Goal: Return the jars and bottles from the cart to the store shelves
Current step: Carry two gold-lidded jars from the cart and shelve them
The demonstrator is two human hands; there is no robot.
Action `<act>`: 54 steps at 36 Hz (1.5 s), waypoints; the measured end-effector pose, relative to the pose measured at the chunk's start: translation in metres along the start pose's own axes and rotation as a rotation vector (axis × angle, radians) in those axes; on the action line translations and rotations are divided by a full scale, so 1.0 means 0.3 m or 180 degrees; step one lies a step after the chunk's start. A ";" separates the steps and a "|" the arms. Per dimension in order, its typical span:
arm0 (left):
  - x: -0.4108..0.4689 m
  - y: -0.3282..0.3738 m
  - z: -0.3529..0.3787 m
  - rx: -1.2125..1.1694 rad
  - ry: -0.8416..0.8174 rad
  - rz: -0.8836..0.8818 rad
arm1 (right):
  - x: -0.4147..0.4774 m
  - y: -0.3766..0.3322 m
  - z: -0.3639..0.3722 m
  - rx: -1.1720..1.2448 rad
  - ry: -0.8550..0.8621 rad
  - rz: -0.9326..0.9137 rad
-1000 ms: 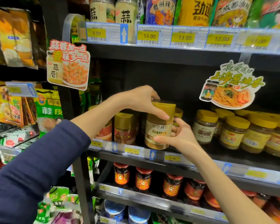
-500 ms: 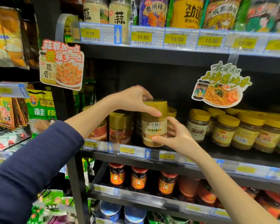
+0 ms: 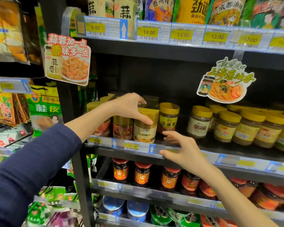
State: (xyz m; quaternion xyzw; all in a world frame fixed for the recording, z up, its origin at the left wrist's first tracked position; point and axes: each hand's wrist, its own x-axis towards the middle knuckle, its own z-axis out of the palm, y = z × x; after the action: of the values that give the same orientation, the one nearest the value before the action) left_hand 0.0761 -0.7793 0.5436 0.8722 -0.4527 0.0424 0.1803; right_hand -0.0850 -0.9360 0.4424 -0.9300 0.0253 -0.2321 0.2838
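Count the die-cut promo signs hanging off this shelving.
2. A garlic sign at left, below the 9.90 tag; a noodle sign hanging under the top shelf, at right. More may lie out of frame.

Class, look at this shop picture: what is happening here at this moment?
A person is restocking a store shelf. The left hand grips the gold lid of a jar standing at the shelf's front edge, among other jars. The right hand is open just beside it, touching nothing, near the price strip.
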 end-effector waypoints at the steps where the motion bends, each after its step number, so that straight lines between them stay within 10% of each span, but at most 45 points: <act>1: -0.001 -0.002 0.003 0.0017 -0.0006 0.0013 | -0.009 -0.003 0.009 -0.0142 -0.0021 -0.0014; 26: -0.016 -0.017 0.026 0.0438 -0.0316 -0.0064 | -0.091 0.005 0.109 -0.1154 0.0195 -0.0348; 37: -0.295 0.021 0.008 0.1140 0.0484 0.0508 | -0.096 -0.025 0.046 -0.1501 -0.0452 -0.0317; 54: -1.009 -0.077 0.116 0.0993 -0.0550 -0.0963 | -0.288 -0.186 0.139 -0.1342 -0.1143 -0.0538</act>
State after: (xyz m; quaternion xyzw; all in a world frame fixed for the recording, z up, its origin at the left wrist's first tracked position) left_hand -0.0858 -0.5450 0.4332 0.9478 -0.3185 0.0095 0.0082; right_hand -0.1481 -0.8523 0.4059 -0.9935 -0.0553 -0.0762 0.0638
